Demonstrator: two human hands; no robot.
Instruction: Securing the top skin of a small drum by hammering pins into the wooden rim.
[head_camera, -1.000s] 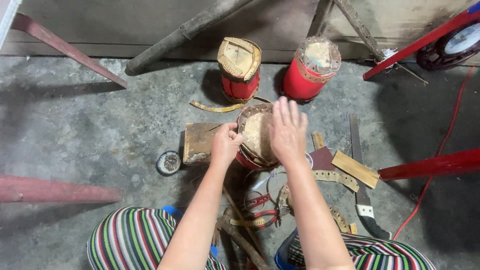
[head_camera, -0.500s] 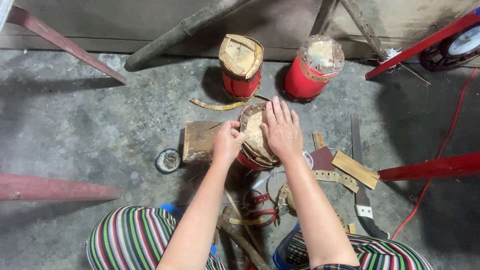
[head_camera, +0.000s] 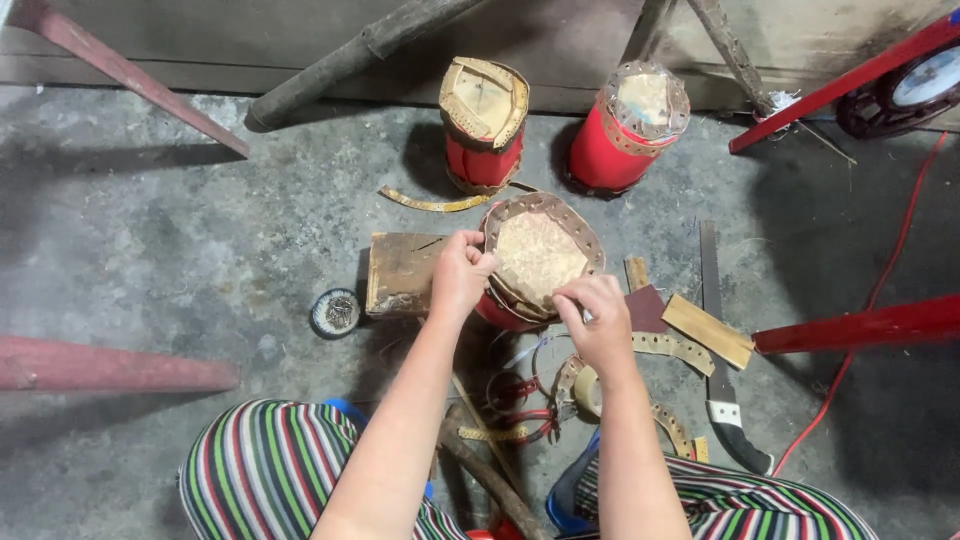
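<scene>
Left hand (head_camera: 462, 272) fingers pinch the left rim of the small red drum (head_camera: 538, 262); right hand (head_camera: 598, 318) fingers pinch its near rim. Drum sits tilted on the concrete floor (head_camera: 200, 230), beside the wooden block (head_camera: 402, 272), near two upright red drums (head_camera: 484, 120).

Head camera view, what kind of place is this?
Probably a small floor-level craft workshop making drums: bare concrete floor, two red drums by the wall, and both hands, left hand and right hand, on an unfinished drum.
</scene>
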